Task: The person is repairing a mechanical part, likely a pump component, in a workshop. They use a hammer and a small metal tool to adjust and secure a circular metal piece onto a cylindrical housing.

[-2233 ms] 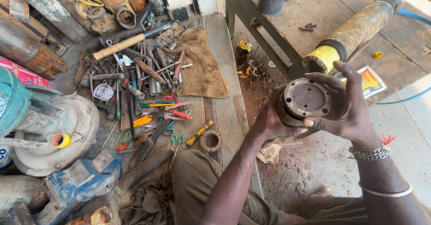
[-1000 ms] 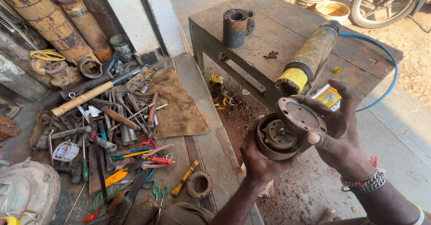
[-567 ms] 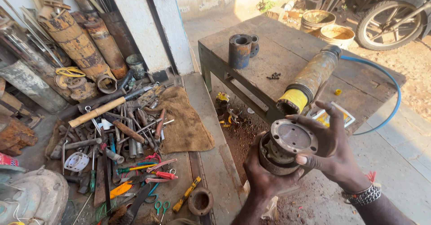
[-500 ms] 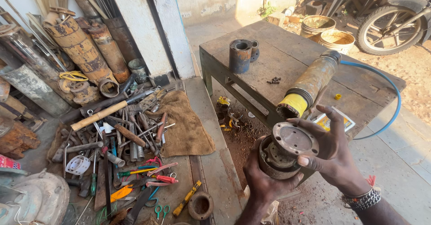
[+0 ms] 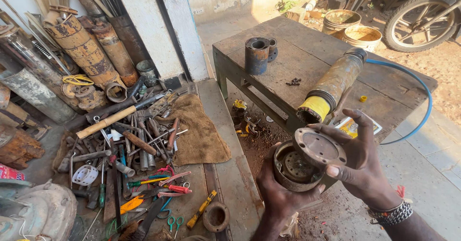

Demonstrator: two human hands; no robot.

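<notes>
- A rusty round housing (image 5: pixel 295 169) is cupped from below in the left hand (image 5: pixel 283 197), fingers closed around its rim; it is held in the air just in front of the bench (image 5: pixel 269 68).
- A flanged disc (image 5: pixel 319 147) is pinched over its mouth by the right hand (image 5: pixel 360 166) — tilted, not seated.
- Both are judged heavy, stiff, gritty (likely greasy); grip is best taken around the rims, not inside.

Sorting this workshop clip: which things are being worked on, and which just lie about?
In hand:
left hand
rusty round housing
right hand
flanged disc

Lying about:
yellow-ended cylinder
short pipe piece
tool pile
burlap cloth
</notes>
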